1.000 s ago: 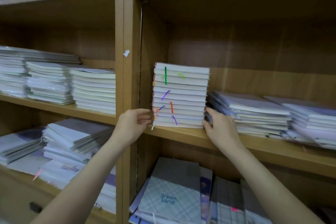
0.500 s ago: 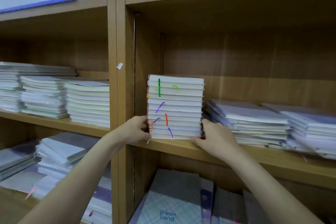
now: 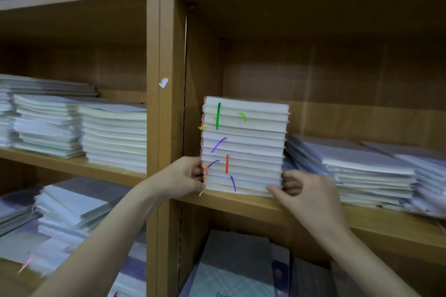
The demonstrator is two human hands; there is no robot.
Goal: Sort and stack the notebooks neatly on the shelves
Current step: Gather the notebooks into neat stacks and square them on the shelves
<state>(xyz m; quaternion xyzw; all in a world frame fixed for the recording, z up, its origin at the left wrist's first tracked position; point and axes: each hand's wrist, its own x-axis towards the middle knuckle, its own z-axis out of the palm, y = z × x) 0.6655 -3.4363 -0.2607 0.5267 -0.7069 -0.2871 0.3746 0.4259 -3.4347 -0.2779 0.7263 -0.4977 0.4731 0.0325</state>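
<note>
A tall stack of white notebooks (image 3: 245,144) with coloured ribbon markers stands on the middle shelf (image 3: 243,202), close to the left upright of the right-hand bay. My left hand (image 3: 184,177) grips the stack's lower left corner, fingers curled round its edge. My right hand (image 3: 298,190) holds the lower right corner, thumb in front and fingers curled behind the bottom notebooks. The stack leans slightly, its upper notebooks offset to the right.
A lower, fanned pile of lilac-covered notebooks (image 3: 350,166) lies right of the stack, touching it. The left bay holds several white stacks (image 3: 113,135) and a messy pile (image 3: 70,210) below. Grey notebooks (image 3: 231,263) stand on the bottom shelf. A wooden upright (image 3: 166,128) divides the bays.
Both hands have closed in on the stack's bottom corners; the right hand went from flat against the side to curled round the lower notebooks. The camera has moved closer.
</note>
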